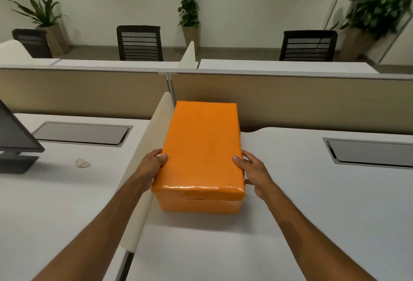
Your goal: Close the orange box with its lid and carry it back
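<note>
Nearest to us, our two bare forearms reached forward over the white tabletop [312, 213]. Our left hand [153, 164] gripped the left side of the orange box [201, 202], its thumb lying on the lid's edge; our right hand [252, 171] gripped the right side, thumb on top and fingers down the side wall. The lid [203, 144] sat on the box, covering it fully, its near edge glossy and a little wrinkled. We could not tell whether the box rested on the tabletop or was lifted just off it. The box stood just beside a cream divider [145, 169] that ran away from us between two desks.

To the left of that divider lay a crumpled bit of white paper [82, 163], and beyond it a dark monitor [15, 137] on its stand. A grey cable hatch [82, 133] was set into the left desk and another hatch [371, 153] into the right one. Behind the box rose a beige partition [290, 99]. Past it we saw further desks, black mesh chairs [139, 43] and potted plants [189, 10] against a white wall.
</note>
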Demonstrator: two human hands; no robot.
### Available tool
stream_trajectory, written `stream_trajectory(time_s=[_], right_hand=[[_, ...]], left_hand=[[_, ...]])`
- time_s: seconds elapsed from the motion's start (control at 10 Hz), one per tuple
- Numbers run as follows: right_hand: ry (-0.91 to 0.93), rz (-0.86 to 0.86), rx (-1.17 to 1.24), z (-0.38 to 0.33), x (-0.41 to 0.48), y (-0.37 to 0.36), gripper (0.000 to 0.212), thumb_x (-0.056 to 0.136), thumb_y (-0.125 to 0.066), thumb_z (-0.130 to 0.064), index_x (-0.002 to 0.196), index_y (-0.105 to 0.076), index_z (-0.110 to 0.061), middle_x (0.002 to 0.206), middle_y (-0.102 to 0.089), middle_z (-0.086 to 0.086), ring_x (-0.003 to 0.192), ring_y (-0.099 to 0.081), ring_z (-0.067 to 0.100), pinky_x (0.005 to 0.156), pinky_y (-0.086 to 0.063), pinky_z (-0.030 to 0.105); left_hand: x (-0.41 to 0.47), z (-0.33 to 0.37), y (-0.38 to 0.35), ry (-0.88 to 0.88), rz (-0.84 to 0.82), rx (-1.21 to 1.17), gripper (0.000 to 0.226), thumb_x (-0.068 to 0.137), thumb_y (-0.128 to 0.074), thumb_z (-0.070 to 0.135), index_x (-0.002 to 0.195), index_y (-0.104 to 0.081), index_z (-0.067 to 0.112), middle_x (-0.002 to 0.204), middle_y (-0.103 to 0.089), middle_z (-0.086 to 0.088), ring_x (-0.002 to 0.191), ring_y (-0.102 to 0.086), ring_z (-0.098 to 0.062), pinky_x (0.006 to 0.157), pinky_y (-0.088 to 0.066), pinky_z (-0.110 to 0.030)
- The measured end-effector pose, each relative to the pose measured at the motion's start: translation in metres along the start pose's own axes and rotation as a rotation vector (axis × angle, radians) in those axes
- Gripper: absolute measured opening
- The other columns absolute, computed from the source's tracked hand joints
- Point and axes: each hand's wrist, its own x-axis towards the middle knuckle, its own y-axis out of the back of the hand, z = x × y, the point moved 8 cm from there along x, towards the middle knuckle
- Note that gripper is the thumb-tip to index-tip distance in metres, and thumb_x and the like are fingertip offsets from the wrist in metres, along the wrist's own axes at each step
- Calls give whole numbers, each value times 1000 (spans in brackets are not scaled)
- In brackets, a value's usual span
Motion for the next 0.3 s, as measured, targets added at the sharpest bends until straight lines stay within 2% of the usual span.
stream_trajectory(time_s=[0.1,0.3], right_hand=[[14,48,-98,-6,2,0,69,91,-62,-47,151,-37,-24,146,-52,6,119,-58,30,91,-50,46],[33,128,-279,-12,-3,6,72,91,-53,-60,151,-38,-22,149,-51,7,130,-54,32,102,-47,49]], left_hand=[[4,6,2,-34,15,70,50,101,-49,30,148,-40,16,138,-56,-14,115,-59,-35,97,-48,-53],[-5,14,8,-166,116,344,60,99,-49,38,151,-33,14,146,-49,-16,124,-54,-38,103,-44,-55]])
